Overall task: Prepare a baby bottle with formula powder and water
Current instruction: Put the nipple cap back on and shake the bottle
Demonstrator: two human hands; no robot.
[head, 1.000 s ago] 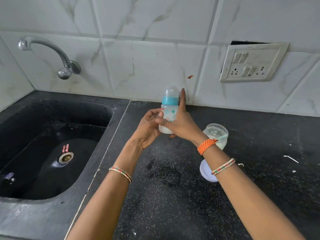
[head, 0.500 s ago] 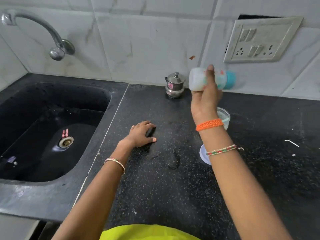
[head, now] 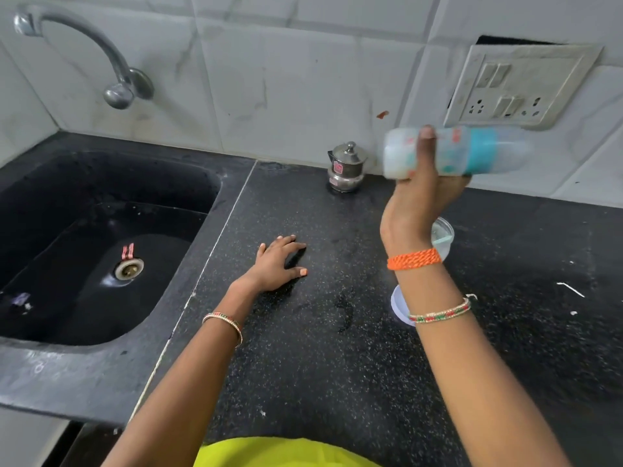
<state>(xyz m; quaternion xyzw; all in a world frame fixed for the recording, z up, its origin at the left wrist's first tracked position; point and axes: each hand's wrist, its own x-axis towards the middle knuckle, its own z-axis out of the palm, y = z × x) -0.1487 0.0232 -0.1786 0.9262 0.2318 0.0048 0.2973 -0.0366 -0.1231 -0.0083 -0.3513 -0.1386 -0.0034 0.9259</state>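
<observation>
Since half a second back, little has shifted: our baby bottle (head: 455,153) stays on its side in the air, blurred by the shake, and it sits slightly lower against the switch plate (head: 519,85) than it did. A second ago both hands held it upright.

Bottle's long axis runs across the view, base to the left, teal collar and clear cap to the right. Milky liquid shows at the base end. We hold it up over the counter (head: 303,332), in front of the wall tiles.

Our right hand (head: 421,197) grips it from below, thumb crossing the front of the body, fingers wrapped behind. Grip sits nearer the base than the cap.

Our left hand (head: 276,261) lies on the counter, fingers spread and relaxed, well apart from the bottle.

Behind the right wrist: open powder tub (head: 443,235), its lid (head: 399,305) flat just nearer us. A steel pot (head: 347,166) stands by the wall.

We judge mixing under way.
</observation>
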